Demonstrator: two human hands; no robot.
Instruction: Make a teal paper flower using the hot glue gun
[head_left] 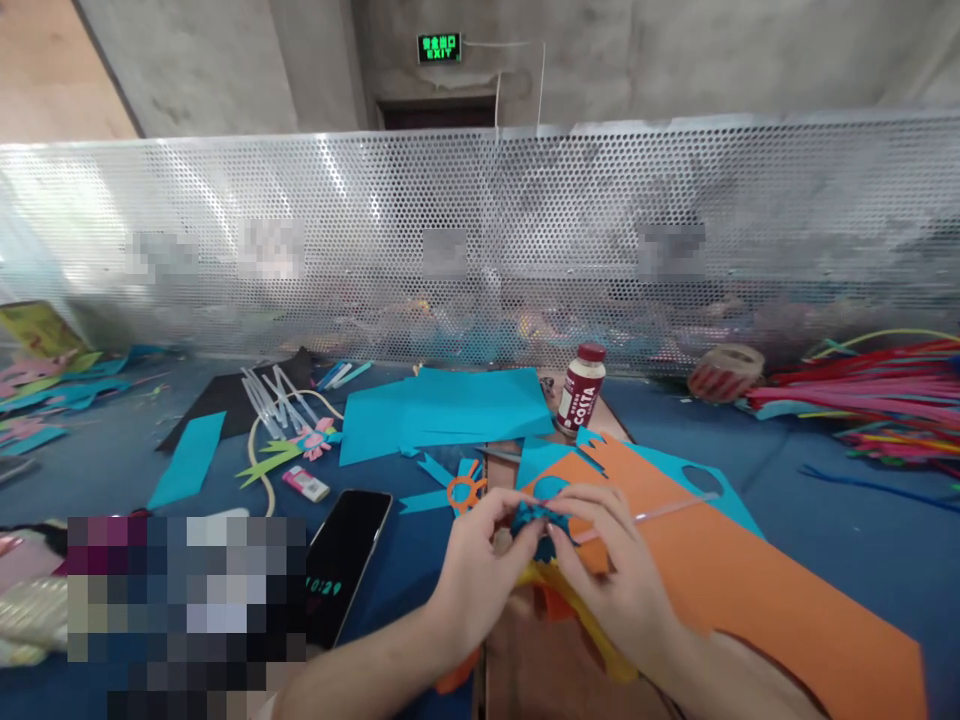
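Note:
Both hands meet at the middle of the table, pinching a small cut piece of blue paper (534, 516) between thumbs and fingers. My left hand (484, 560) grips its left side, and my right hand (619, 560) has its right side. Fingertips cover part of the piece, so its full shape is hidden. Right beside my right hand lies a large orange sheet (720, 560) with a cut edge, over a blue sheet with a round hole (701, 480). Yellow paper (585, 610) shows below the hands. A blue and orange paper cutout (465, 487) lies just left of them.
A Costa bottle (581, 392) stands behind the hands, near blue sheets (450, 410). A phone (349, 560), an eraser (306, 484) and glue sticks (277, 400) lie left. Tape (726, 373) and pipe cleaners (870, 385) are right. A perforated metal panel (600, 200) closes off the back.

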